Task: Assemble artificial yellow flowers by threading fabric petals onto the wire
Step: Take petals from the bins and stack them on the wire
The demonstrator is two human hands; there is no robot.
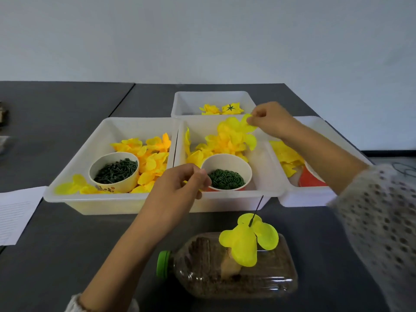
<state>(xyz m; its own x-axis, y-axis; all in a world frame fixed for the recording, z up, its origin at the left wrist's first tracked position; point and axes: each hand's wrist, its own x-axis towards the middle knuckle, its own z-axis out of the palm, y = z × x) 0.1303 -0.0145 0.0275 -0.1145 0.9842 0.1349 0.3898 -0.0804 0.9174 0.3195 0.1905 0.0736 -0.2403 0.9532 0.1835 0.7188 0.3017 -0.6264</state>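
Dark tabletop is carrying the bins; right hand (pixel 271 120) is pinching a yellow petal (pixel 249 121), far beyond the upright wire (pixel 256 210). Left hand (pixel 180 185), nearer it, is pinching something small.

A dark grey counter (pixel 67 244) fills the lower frame, with a seam running from upper centre toward the left. A printed paper sheet (pixel 15 215) lies at the left edge. Dim, blurred objects (pixel 3 118) sit at the far left; what they are cannot be told. A pale wall (pixel 202 37) spans the top. Dark cables (pixel 403 168) lie at the right edge.
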